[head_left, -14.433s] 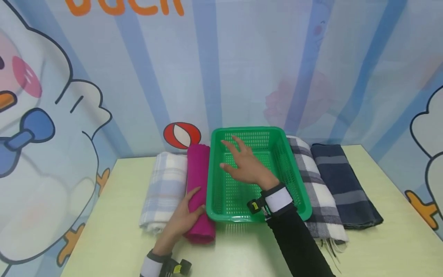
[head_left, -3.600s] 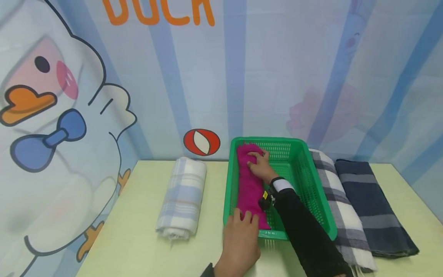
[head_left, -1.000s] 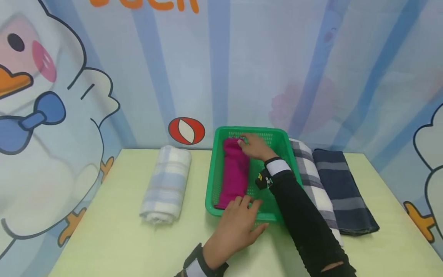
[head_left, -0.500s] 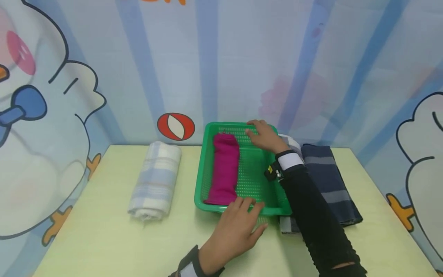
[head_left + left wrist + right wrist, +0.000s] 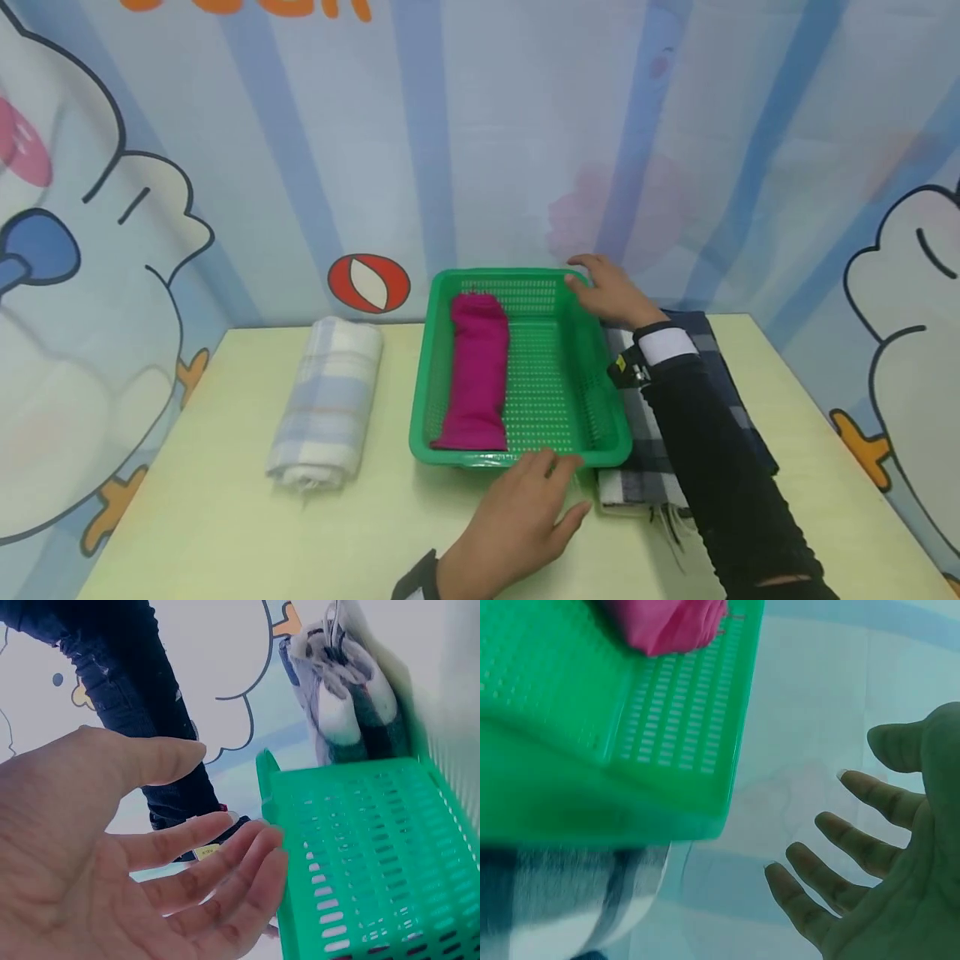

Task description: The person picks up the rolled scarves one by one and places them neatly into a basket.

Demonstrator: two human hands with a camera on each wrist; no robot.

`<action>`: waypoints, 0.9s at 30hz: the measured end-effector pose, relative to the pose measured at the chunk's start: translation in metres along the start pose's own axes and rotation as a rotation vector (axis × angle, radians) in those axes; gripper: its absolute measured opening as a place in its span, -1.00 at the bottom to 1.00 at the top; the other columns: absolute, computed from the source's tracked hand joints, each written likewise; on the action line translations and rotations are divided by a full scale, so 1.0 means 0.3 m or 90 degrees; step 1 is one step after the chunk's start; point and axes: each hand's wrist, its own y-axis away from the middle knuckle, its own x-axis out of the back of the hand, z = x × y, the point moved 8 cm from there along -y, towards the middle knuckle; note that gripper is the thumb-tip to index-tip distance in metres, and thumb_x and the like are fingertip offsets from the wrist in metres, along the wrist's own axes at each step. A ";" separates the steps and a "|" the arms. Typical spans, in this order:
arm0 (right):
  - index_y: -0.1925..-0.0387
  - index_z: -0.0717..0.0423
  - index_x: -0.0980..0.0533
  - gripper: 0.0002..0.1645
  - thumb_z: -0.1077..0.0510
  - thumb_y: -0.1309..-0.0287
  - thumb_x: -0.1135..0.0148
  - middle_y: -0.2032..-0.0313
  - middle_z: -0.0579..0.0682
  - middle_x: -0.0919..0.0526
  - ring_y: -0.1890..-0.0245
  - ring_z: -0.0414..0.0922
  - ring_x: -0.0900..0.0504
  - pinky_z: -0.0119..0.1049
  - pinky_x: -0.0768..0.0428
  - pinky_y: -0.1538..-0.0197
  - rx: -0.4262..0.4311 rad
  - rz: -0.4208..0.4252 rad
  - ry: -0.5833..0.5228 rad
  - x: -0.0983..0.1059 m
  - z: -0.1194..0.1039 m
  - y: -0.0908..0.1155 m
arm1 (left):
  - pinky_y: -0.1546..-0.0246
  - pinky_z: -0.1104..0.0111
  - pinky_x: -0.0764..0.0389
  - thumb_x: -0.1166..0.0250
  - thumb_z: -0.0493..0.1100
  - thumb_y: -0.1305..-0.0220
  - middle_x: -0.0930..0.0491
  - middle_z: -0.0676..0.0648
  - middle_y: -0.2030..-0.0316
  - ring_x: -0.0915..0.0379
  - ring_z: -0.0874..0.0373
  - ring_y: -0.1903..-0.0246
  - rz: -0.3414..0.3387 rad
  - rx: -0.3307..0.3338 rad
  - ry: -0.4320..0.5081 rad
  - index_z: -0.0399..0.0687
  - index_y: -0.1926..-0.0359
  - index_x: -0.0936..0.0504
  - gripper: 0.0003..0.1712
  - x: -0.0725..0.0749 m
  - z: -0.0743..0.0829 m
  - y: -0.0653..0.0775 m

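Note:
A magenta scarf (image 5: 480, 375), folded into a long strip, lies along the left side inside the green plastic basket (image 5: 540, 383). My left hand (image 5: 517, 521) is at the basket's front rim with fingers loosely bent, and holds nothing. In the left wrist view its fingertips (image 5: 274, 838) are right by the basket wall (image 5: 360, 847). Over the back right corner of the basket reaches my right hand (image 5: 618, 296). The right wrist view has its fingers (image 5: 862, 844) spread and apart from the basket (image 5: 682, 742), with no object in them.
Left of the basket sits a rolled white and light-blue plaid scarf (image 5: 330, 404). A black-and-white checked scarf (image 5: 637, 487) with fringe and a navy striped one (image 5: 750, 433) lie on the right, partly behind my forearm. A printed cloth backdrop (image 5: 495, 150) stands behind the table (image 5: 202, 517).
The magenta scarf, earlier on the table under my left hand, now lies in the basket. My right hand has left it and moved right to the basket's back corner; my left hand stays in front.

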 end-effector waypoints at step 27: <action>-0.44 0.34 -0.06 -0.33 -0.02 -0.52 0.27 -0.40 0.49 -0.04 -0.39 0.42 -0.05 0.35 -0.14 -0.35 -0.013 -0.040 0.025 0.056 0.203 0.086 | -0.03 0.37 -0.60 -0.16 0.06 -0.40 -0.62 -0.02 -0.09 -0.57 0.19 -0.07 -0.107 -0.029 0.136 -0.09 -0.44 -0.23 -0.30 -0.117 0.094 -0.056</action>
